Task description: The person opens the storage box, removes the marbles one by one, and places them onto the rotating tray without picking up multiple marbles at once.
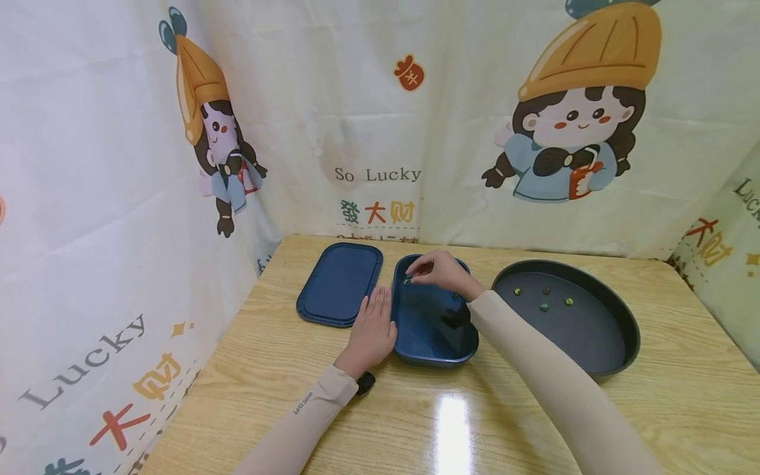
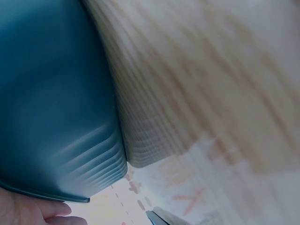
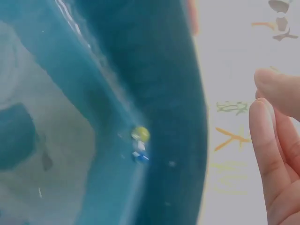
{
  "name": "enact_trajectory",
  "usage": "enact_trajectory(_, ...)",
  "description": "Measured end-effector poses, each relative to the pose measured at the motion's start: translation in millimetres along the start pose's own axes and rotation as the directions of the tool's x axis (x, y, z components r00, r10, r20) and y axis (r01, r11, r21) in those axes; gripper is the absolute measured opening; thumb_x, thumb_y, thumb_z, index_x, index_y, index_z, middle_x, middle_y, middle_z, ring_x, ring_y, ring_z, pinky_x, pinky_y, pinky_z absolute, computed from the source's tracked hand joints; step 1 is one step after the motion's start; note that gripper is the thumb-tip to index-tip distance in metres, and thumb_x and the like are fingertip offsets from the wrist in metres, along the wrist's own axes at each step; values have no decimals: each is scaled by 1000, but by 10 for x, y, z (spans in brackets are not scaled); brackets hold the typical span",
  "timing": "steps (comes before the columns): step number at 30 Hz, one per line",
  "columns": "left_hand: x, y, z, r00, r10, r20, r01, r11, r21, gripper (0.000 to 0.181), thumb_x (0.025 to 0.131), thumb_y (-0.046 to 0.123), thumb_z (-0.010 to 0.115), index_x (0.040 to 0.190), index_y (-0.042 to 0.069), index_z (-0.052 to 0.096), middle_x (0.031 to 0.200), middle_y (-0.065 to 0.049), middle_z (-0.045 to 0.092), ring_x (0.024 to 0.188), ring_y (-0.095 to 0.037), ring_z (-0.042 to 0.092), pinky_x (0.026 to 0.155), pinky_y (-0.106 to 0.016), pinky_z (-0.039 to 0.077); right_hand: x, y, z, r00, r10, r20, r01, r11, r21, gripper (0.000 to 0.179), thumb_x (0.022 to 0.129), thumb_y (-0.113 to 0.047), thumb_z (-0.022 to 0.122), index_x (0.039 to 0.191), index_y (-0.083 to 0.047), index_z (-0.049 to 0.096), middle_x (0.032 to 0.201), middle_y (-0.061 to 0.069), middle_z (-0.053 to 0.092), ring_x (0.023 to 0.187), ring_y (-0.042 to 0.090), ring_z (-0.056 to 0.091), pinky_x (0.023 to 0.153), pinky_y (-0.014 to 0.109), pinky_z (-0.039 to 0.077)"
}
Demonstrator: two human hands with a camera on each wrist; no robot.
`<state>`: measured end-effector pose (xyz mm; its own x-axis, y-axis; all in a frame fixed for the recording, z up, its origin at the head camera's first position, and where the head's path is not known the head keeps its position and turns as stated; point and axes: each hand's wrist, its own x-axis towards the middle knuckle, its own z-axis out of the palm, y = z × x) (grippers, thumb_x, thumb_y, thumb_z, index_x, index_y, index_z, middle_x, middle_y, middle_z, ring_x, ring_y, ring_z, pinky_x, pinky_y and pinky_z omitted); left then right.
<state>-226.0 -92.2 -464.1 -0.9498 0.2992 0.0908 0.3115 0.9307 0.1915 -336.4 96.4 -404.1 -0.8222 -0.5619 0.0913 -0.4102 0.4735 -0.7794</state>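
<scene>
A deep blue rectangular box (image 1: 436, 359) stands between my hands. My left hand (image 1: 372, 333) lies along its left side, fingers straight and close together; in the left wrist view the fingers (image 2: 35, 211) show at the box's rim. Over the far left part of the box is my right hand (image 1: 442, 272), thumb and fingertips close together with nothing visible between them. Just below those fingertips a small marble (image 1: 407, 282) shows in the box. The right wrist view shows a yellow marble (image 3: 141, 134) in the box corner, with a blue and white spot beside it.
Right of the box sits a round dark pan (image 1: 631, 330) with several small marbles, one of them a green marble (image 1: 544, 307). A flat blue lid (image 1: 341, 284) lies to the left. Printed cloth (image 1: 451, 132) hangs behind the wooden table (image 1: 267, 356).
</scene>
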Motion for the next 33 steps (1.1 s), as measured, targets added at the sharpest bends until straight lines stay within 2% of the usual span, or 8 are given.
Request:
enact_trajectory(3,-2,7,-5,1000,-2,4,2,1000,-2,63,99,27,39,150,0,15,157,-16,17,147,-29,14,118,-46,14,-156,-79,-169,999,-35,-10,35,999,-12,18,81,-9,71,98,-1,73,94,14,72,78,14,68,72,28,56)
enact_trajectory(6,-10,9,-3,1000,2,-2,-2,1000,-3,62,99,26,39,150,0,16,157,-17,17,147,-30,14,118,-46,14,-334,-116,-347,999,-39,-11,39,999,-15,17,82,-9,71,98,-3,73,95,13,72,77,14,67,70,27,56)
enact_trajectory(13,-12,3,5,1000,4,-11,-4,1000,-5,61,99,24,40,150,0,15,157,-17,17,147,-29,14,118,-46,15,-763,-38,-757,999,17,-32,-20,995,-101,15,83,-9,70,97,-4,73,97,11,70,78,11,65,67,23,53)
enact_trajectory(18,-9,4,11,1000,8,-15,-8,1000,-11,61,99,24,39,150,-1,16,156,-17,18,147,-29,14,118,-46,14,-1083,219,-1025,992,103,-77,-112,986,-126,18,83,-10,70,98,-2,73,96,14,71,73,5,64,63,27,53)
enact_trajectory(22,-7,-4,10,1000,12,-18,-13,1000,-22,61,99,24,39,149,-1,16,156,-18,18,146,-30,14,118,-46,14,-1306,499,-1196,978,187,-90,-199,969,-147,22,84,-11,69,102,0,71,97,15,71,74,5,67,64,26,54)
enact_trajectory(24,-6,-6,8,1000,11,-14,-12,1000,-20,60,99,24,39,149,-1,16,156,-18,17,146,-30,14,118,-46,14,-1398,654,-1256,974,205,-93,-216,966,-143,24,84,-11,69,103,2,70,98,16,71,76,8,68,65,27,54)
enact_trajectory(29,-4,-6,9,1000,8,-3,-8,1000,-18,60,100,24,37,150,-1,15,157,-18,17,147,-30,13,119,-46,14,-1560,991,-1294,973,216,-80,-223,971,-86,27,81,-11,72,103,5,70,96,19,71,78,13,69,68,31,55)
enact_trajectory(33,-10,3,-2,1000,6,1,-6,1000,-29,60,100,24,37,150,-1,15,157,-18,17,147,-29,13,119,-46,13,-1592,1109,-1225,975,215,-57,-219,973,-76,25,79,-9,73,100,5,71,93,18,72,75,12,69,67,27,55)
